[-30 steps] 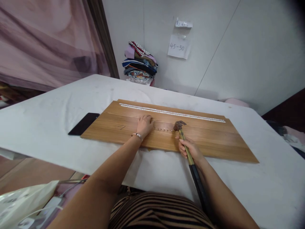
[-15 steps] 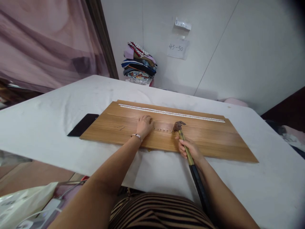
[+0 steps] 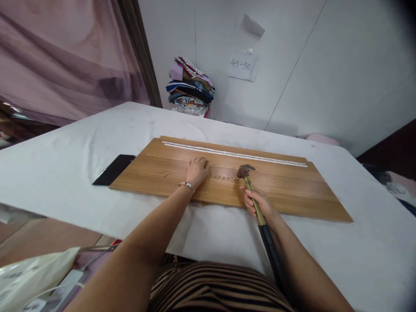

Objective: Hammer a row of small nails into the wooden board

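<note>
A brown wooden board (image 3: 156,158) lies flat across the white-covered table. My right hand (image 3: 259,203) is wrapped round the upper handle of a claw hammer (image 3: 259,212), whose rusty head is over the board beside a row of several nails (image 3: 224,177). The long handle, dark at its lower part, runs back toward my body. To the left of the nail row, my left hand (image 3: 197,171) rests palm down on the board, fingers laid on the wood and holding nothing visible. Two loose nails (image 3: 167,174) lie farther left. Two white ruler-like strips (image 3: 234,154) run along the board's far side.
A black phone-like slab (image 3: 114,169) lies against the board's left end. White cloth covers the table (image 3: 136,123). Folded clothes (image 3: 191,86) are stacked by the wall behind, below and left of a "45-50" paper sign (image 3: 242,67). A power strip (image 3: 69,284) is at lower left.
A small paper on the wall has flapped up. My hands and the hammer stay almost exactly where they were.
</note>
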`<state>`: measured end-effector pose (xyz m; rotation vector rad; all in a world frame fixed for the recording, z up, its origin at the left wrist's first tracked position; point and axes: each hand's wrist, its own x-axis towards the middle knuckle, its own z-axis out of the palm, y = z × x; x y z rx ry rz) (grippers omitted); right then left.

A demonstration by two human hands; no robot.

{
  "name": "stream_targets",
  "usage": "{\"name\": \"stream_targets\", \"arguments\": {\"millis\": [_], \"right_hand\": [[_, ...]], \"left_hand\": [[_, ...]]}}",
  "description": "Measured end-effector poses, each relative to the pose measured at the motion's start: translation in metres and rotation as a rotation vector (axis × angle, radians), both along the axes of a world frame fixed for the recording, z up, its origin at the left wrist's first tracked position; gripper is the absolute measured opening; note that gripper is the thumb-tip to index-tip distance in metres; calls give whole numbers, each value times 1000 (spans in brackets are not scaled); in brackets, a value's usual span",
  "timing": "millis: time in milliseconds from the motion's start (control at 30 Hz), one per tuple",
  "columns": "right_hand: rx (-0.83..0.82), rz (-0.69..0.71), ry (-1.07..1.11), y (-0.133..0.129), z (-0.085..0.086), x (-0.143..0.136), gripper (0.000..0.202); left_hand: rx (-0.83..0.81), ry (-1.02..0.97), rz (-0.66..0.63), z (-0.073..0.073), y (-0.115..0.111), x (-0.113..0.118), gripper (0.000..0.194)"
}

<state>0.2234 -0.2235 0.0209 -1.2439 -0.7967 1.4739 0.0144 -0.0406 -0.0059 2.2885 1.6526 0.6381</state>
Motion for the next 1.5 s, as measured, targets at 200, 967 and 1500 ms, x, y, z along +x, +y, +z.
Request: {"name": "stream_targets", "arguments": {"millis": [200, 967, 1500], "right_hand": [[-22, 1, -7, 2, -2, 0, 51], [-16, 21, 17, 1, -9, 6, 47], [11, 42, 41, 2, -8, 6, 46]], "left_hand": [[2, 7, 3, 1, 0, 0, 27], [10, -28, 5, -2, 0, 0, 27], [6, -18, 2, -1, -1, 0, 27]]}}
